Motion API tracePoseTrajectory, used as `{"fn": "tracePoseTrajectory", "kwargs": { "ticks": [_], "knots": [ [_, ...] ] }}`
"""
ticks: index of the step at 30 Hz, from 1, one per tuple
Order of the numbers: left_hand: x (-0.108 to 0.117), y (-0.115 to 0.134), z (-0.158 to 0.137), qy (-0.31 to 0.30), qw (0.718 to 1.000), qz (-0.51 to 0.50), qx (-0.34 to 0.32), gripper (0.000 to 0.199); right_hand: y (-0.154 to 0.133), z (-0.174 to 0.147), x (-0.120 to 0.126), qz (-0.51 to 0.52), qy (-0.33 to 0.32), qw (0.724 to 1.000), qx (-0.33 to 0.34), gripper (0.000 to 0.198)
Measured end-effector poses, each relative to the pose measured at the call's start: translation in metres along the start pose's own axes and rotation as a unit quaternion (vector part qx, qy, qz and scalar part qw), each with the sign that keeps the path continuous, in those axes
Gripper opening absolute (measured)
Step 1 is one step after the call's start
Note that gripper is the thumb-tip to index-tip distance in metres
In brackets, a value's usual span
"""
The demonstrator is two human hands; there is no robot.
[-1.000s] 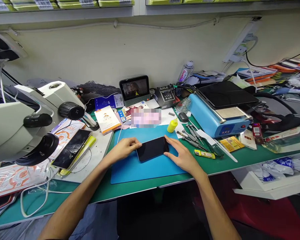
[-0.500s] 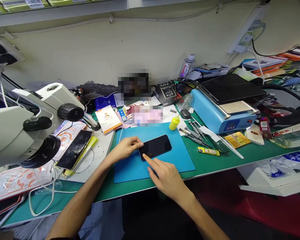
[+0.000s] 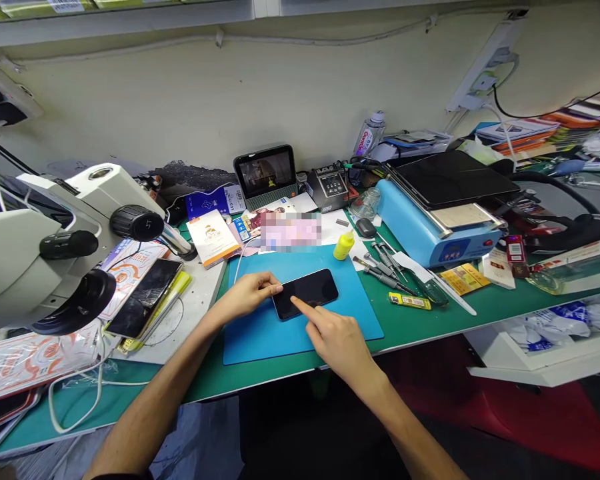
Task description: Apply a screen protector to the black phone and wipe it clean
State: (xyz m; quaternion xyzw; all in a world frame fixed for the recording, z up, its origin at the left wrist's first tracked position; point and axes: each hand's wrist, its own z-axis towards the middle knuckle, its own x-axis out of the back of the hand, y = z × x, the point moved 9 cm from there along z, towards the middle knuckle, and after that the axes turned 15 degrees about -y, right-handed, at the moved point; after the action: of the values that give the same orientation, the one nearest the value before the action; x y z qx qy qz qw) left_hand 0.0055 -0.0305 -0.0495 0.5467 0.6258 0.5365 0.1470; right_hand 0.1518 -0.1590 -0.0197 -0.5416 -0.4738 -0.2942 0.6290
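Note:
A smartphone (image 3: 315, 293) with a dark screen lies slanted on the blue mat (image 3: 260, 343). My left hand (image 3: 247, 295) grips its left end, thumb on the top edge and the other fingers partly hidden. With its index finger stretched out, my right hand (image 3: 341, 337) touches the glass near the phone's left end; its other fingers are curled and hold nothing visible. A white cable (image 3: 239, 263) runs onto the mat behind my left hand. Just behind the phone stands a small yellow bottle (image 3: 343, 247).
To the left, a microscope (image 3: 75, 260) overhangs another phone (image 3: 145, 298) and boxes. Screwdrivers (image 3: 383, 270) and a yellow lighter (image 3: 410, 301) lie on the right. Behind them is a blue machine (image 3: 430, 230) bearing a black tablet (image 3: 455, 179). A small screen (image 3: 267, 173) stands at the back.
My right index finger has slid a little up and to the right across the phone's glass. My left hand keeps its hold. The whole view has shifted slightly.

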Motion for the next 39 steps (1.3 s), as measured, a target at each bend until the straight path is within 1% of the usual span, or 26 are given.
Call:
{"fn": "tracePoseTrajectory", "kwargs": {
  "ticks": [8,11,14,16,19,21,22,24,29,31,32,34,37,39],
  "knots": [
    [0.000,0.002,-0.001,0.002,1.000,-0.008,-0.002,0.033,0.054,-0.021,0.036,0.014,0.053,0.995,-0.081,0.051],
    [0.000,0.002,-0.002,0.003,1.000,-0.008,-0.001,0.032,0.062,-0.026,0.040,0.006,0.060,0.994,-0.093,0.049],
    [-0.001,0.001,-0.001,0.002,1.000,-0.008,0.001,0.032,0.051,-0.023,0.031,-0.012,0.065,0.994,-0.091,0.049],
    [-0.001,0.001,-0.001,0.001,1.000,-0.007,0.002,0.032,0.029,-0.016,0.017,-0.026,0.059,0.995,-0.072,0.051],
    [-0.001,0.003,-0.001,0.001,1.000,-0.002,0.003,0.033,-0.011,-0.004,-0.006,-0.037,0.029,0.999,-0.015,0.053],
    [0.000,0.004,-0.002,0.001,1.000,0.001,0.003,0.033,-0.028,0.000,-0.013,-0.036,0.016,0.999,0.013,0.053],
    [0.000,0.005,-0.002,0.001,1.000,0.002,0.003,0.033,-0.030,0.001,-0.013,-0.035,0.014,0.999,0.019,0.053],
    [0.000,0.006,-0.002,0.000,1.000,0.003,0.003,0.033,-0.021,-0.001,-0.005,-0.031,0.022,0.999,0.011,0.051],
    [-0.001,0.006,-0.002,-0.001,1.000,-0.004,0.000,0.034,0.038,-0.019,0.026,-0.027,0.071,0.995,-0.070,0.051],
    [-0.001,0.005,-0.002,0.002,1.000,-0.009,-0.002,0.035,0.047,-0.023,0.028,-0.034,0.080,0.992,-0.088,0.050],
    [-0.001,0.004,-0.002,0.003,1.000,-0.010,-0.003,0.036,0.044,-0.023,0.025,-0.039,0.080,0.992,-0.089,0.050],
    [-0.001,0.003,-0.002,0.008,1.000,-0.011,-0.005,0.037,0.027,-0.018,0.013,-0.049,0.070,0.994,-0.071,0.050],
    [0.000,0.004,-0.002,0.012,1.000,-0.006,-0.009,0.039,-0.012,-0.007,-0.008,-0.053,0.040,0.998,-0.006,0.052],
    [0.000,0.006,-0.003,0.014,1.000,-0.002,-0.010,0.041,-0.029,-0.003,-0.014,-0.048,0.023,0.998,0.037,0.052]
  ]
}}
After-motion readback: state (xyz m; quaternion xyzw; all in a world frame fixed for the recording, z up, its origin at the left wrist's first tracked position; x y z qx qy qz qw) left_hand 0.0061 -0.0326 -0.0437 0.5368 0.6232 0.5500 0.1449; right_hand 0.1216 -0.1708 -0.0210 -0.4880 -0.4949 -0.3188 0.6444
